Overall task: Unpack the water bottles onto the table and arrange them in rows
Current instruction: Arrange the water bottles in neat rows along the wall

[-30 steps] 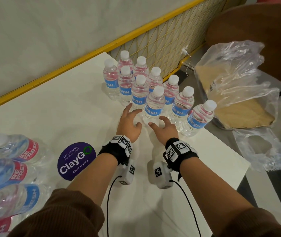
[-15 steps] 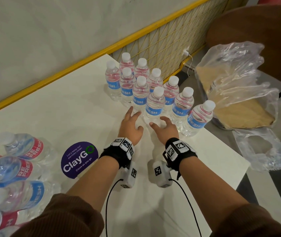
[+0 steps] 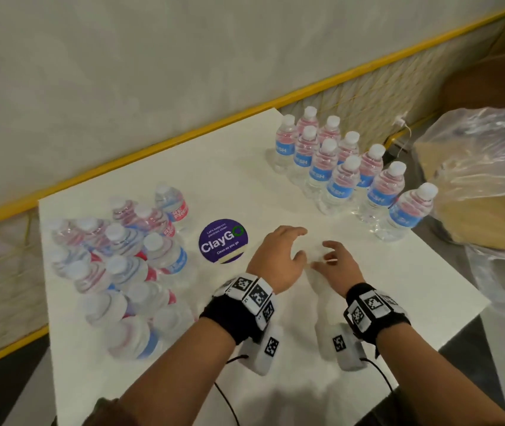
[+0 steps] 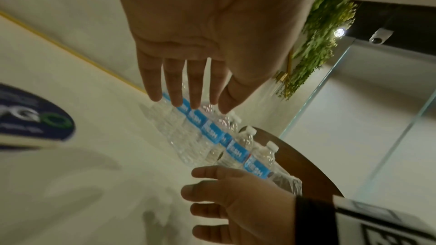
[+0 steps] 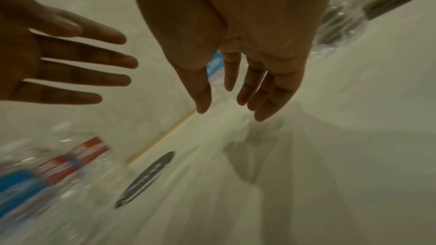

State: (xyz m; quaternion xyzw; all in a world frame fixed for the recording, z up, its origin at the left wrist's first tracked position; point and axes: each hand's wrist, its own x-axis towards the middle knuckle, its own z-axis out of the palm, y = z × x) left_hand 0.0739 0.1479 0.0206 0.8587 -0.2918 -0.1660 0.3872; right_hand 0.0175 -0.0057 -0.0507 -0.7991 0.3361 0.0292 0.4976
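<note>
Several upright water bottles (image 3: pixel 340 176) with white caps and blue labels stand in rows at the far right of the white table (image 3: pixel 276 379). They also show past my fingers as a row of bottles (image 4: pixel 212 137). A wrapped pack of bottles (image 3: pixel 122 265) lies on its side at the table's left, blurred as a pack (image 5: pixel 47 170) in the right wrist view. My left hand (image 3: pixel 279 256) and right hand (image 3: pixel 334 265) hover side by side over the bare middle of the table, fingers loosely spread, holding nothing.
A round purple ClayGo sticker (image 3: pixel 223 240) lies on the table just left of my left hand. A crumpled clear plastic bag (image 3: pixel 475 186) over brown cardboard sits off the table's right edge. A yellow-framed mesh rail (image 3: pixel 153 149) runs behind the table.
Both hands have drawn back from the upright bottles toward the table's middle. The view has swung left, bringing the whole lying pack into sight.
</note>
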